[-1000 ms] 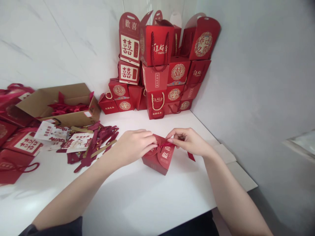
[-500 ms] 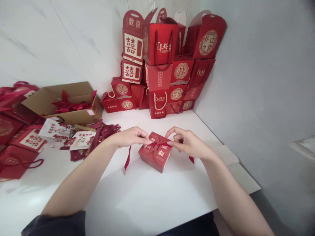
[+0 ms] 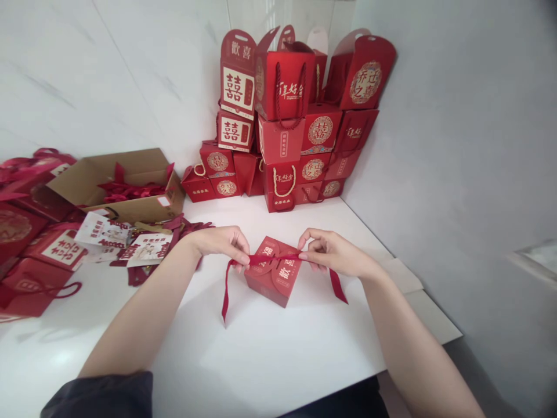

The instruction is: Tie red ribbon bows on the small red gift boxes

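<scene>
A small red gift box (image 3: 270,289) with pale printed characters sits on the white table (image 3: 243,360), its curved top flaps folded over. Across its top runs a dark red ribbon (image 3: 274,258), stretched between my two hands. My left hand (image 3: 226,244) pinches the ribbon near the box's left side, and one tail hangs from it to the table. At the right side my right hand (image 3: 324,252) pinches the other stretch between thumb and fingers. The second tail slants down below that hand.
Red gift boxes (image 3: 285,87), some with rope handles, are stacked against the wall. On the left stands an open cardboard box (image 3: 174,200) with red ribbons inside. Printed cards (image 3: 148,249) lie over a pile of ribbons, beside more red boxes (image 3: 32,278).
Both hands have moved apart, the left one leftward and the right one slightly right. More of the ribbon shows taut across the box top, and both tails show longer.
</scene>
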